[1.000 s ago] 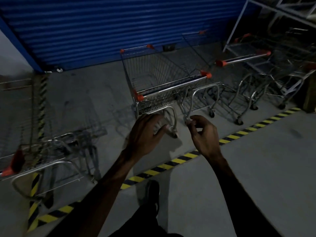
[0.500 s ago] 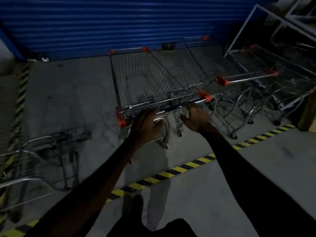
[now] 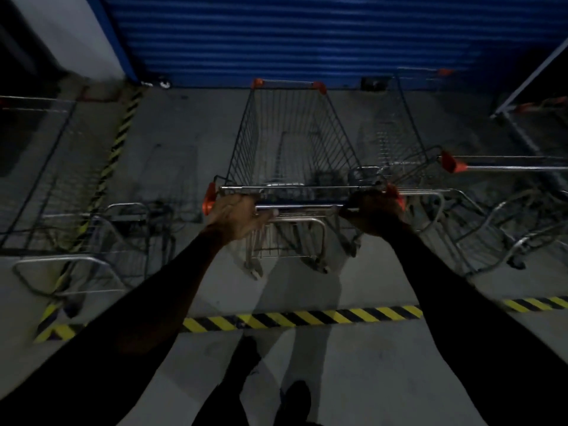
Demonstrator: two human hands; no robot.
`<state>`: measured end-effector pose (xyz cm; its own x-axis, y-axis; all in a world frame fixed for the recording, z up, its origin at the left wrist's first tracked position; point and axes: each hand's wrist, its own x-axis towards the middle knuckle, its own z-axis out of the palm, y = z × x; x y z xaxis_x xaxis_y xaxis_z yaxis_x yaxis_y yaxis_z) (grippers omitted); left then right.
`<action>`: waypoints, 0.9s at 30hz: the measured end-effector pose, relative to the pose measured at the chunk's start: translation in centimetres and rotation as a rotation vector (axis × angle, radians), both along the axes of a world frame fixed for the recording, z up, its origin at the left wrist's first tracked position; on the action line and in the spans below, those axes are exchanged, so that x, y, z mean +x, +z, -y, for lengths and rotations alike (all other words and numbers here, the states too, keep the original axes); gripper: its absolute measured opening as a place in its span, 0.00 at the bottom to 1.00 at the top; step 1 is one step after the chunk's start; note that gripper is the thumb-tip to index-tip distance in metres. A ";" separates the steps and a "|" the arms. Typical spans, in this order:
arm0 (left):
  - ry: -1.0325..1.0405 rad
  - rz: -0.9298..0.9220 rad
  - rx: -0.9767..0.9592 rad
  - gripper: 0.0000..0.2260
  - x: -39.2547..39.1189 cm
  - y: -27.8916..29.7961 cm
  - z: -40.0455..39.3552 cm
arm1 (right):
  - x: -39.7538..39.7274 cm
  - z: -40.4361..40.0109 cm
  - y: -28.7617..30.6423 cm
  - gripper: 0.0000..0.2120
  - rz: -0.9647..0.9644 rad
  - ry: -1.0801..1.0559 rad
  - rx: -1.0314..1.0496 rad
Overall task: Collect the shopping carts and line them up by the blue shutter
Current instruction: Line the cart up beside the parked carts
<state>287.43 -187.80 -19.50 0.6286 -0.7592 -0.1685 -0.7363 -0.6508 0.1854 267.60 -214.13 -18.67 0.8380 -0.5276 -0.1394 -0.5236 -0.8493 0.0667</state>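
Observation:
A wire shopping cart (image 3: 292, 142) with orange corner caps stands straight ahead, its front close to the blue shutter (image 3: 307, 35). My left hand (image 3: 238, 215) grips the left end of its handle bar (image 3: 302, 206). At the bar's right end my right hand (image 3: 376, 210) curls round it. A second cart (image 3: 402, 130) stands just to the right, and a third cart (image 3: 52, 167) is at the left.
Yellow-black tape (image 3: 301, 316) runs across the grey floor in front of my feet, and another strip (image 3: 120, 130) runs toward the shutter at left. More carts and a metal frame (image 3: 522, 96) crowd the right side. A white wall (image 3: 61, 32) borders the shutter at left.
Both hands reached forward and took hold of the middle cart's handle bar. The cart now points square at the shutter, and my view has swung left to face it.

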 end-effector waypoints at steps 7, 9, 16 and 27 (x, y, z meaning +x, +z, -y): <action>0.024 0.201 0.106 0.39 0.5 -0.3 -6.0 | -3.5 -7.2 1.7 0.54 -0.114 -0.014 0.232; 0.000 0.215 0.120 0.35 0.5 -0.2 -8.4 | -4.6 -10.4 1.6 0.42 -0.085 0.017 0.257; -0.073 0.304 0.139 0.44 -0.4 -1.7 -17.2 | -8.3 -20.7 -1.1 0.40 0.089 0.026 0.381; -0.137 0.325 -0.103 0.45 -10.9 -2.9 -31.9 | -19.0 -36.3 -1.4 0.56 -0.012 -0.097 0.046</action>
<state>276.49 -155.89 -22.40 0.5281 -0.8426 0.1052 -0.8465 -0.5322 -0.0135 248.58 -177.82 -20.02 0.7812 -0.5993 -0.1750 -0.6033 -0.7967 0.0353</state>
